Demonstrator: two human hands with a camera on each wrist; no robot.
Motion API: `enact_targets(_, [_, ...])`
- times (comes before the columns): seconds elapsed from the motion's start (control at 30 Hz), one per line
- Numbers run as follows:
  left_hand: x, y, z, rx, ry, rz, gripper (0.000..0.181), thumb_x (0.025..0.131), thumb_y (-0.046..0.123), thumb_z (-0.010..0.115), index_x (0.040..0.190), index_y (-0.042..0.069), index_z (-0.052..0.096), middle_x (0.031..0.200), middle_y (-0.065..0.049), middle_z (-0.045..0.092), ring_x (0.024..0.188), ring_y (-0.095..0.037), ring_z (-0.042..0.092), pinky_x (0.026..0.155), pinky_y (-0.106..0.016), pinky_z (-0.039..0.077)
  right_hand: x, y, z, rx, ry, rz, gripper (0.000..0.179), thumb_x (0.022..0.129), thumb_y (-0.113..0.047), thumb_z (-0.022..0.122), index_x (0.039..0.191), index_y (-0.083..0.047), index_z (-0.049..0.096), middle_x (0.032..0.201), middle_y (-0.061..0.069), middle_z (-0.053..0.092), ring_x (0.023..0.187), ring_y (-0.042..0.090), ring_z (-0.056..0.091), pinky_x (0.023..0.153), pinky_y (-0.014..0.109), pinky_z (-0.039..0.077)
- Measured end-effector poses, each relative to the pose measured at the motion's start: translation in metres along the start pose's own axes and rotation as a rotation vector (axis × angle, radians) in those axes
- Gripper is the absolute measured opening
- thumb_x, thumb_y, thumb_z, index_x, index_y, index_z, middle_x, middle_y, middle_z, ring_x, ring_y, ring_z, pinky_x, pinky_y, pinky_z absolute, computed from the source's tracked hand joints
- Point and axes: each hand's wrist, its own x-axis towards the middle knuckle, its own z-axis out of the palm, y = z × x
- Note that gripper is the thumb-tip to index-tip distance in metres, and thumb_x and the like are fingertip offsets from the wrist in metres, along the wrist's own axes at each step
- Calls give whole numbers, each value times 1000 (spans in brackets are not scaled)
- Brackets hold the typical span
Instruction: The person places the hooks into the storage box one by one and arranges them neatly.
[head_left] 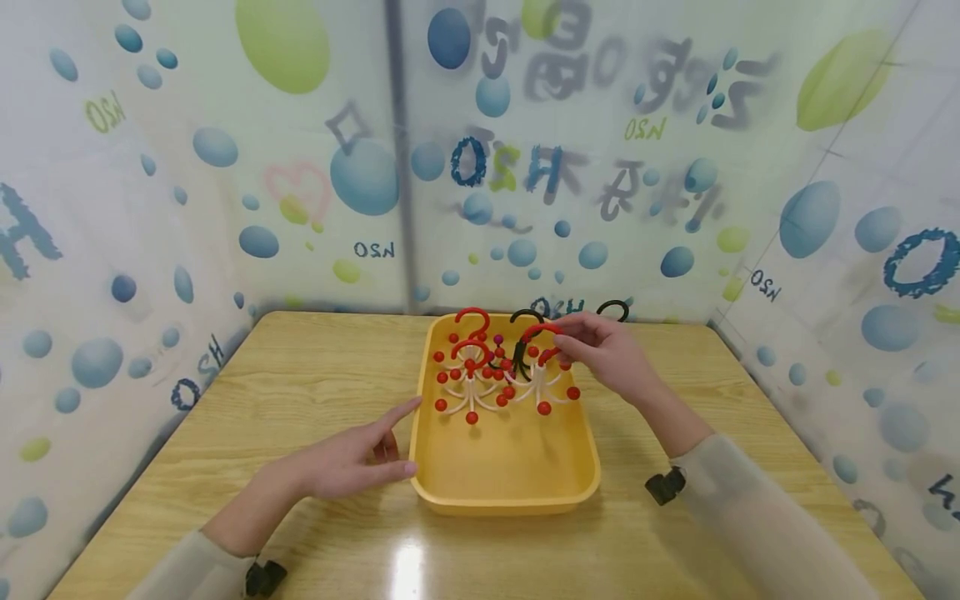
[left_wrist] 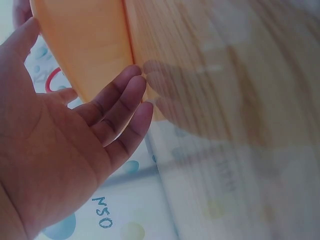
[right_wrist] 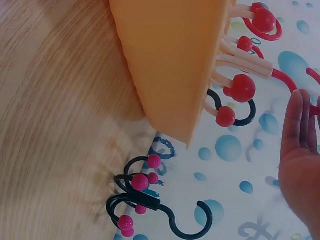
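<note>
My right hand (head_left: 609, 357) pinches the red hook of a white claw hanger (head_left: 539, 380) with red ball tips, over the right side of a yellow tray (head_left: 504, 471). Its arms spread downward; in the right wrist view its pale stem (right_wrist: 252, 66) rises above the tray's rim. My left hand (head_left: 341, 461) rests at the tray's left side, index finger and thumb extended to the rim, the other fingers loosely bent. Also in the tray are a similar white hanger (head_left: 471, 390) at the front left, another red hook (head_left: 474, 313) behind it and a black hanger (head_left: 519, 358).
Another black hanger (right_wrist: 145, 197) with magenta balls stands on the wooden table (head_left: 315, 367) beyond the tray's right side, its hook (head_left: 613, 305) showing behind my right hand. Bubble-patterned curtains (head_left: 322, 267) enclose the table at the back and both sides.
</note>
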Motion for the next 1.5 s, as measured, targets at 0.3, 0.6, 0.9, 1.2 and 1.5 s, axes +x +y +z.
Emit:
enact_targets(0.3, [0,-1,1,-2,-3,16,93,107,56,67,178,27,14,107,2,67,98,-13,65,86,-30,55,8,12,12,43,-73,12,28,109,-17,71,134,-3,71,115,24,77,102,45,75,90,40,66])
enact_targets(0.6, [1,-1,1,7,0,20,93,107,56,67,178,27,14,107,2,67,97,-13,65,85,-30,54,9,18,16,62,-107,56,32,110,-12,68,137,5,68,117,23,75,106,42,78,93,43,66])
enact_targets(0.9, [1,1,1,14,4,21,93,107,56,67,178,25,15,106,3,68,96,-13,65,85,-30,54,8,23,18,36,-107,104,27,110,-13,69,133,0,71,124,25,74,101,29,81,100,58,61])
enact_targets(1.2, [0,1,0,13,4,8,93,107,57,67,178,27,15,107,2,67,97,-13,64,85,-30,54,7,26,17,50,-120,93,30,109,-12,69,136,1,70,123,25,75,104,34,80,99,59,61])
enact_targets(1.5, [0,1,0,6,2,15,93,107,56,67,178,26,15,107,2,67,97,-13,65,85,-30,55,8,30,16,37,-112,141,28,110,-12,68,136,0,70,126,28,73,108,37,79,101,55,61])
